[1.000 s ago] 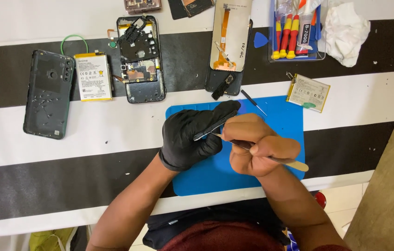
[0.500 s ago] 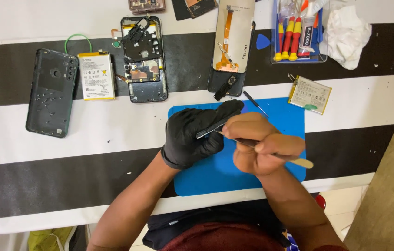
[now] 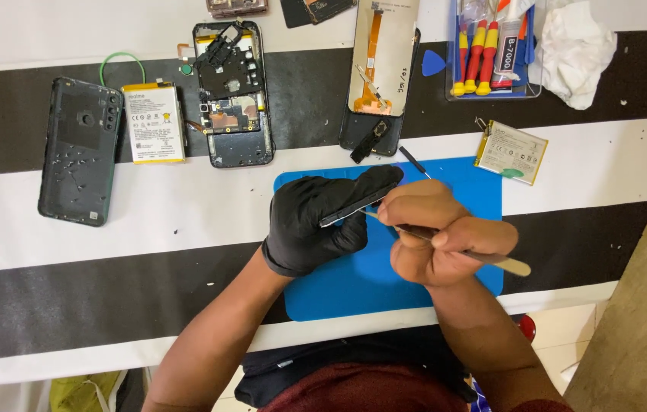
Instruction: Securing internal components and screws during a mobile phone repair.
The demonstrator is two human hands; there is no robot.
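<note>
My left hand, in a black glove, grips a dark phone frame on edge above the blue work mat. My bare right hand pinches metal tweezers; their tips touch the edge of the frame, and their blunt end sticks out to the right. Both hands meet over the middle of the mat.
Behind the mat lie a black back cover, a yellow-edged battery, an opened phone body, a screen assembly, a clear tray of screwdrivers, a white cloth and a second battery. A small driver lies on the mat's far edge.
Both hands have stayed together over the mat; the tweezers shifted only slightly against the frame. The view moved a little.
</note>
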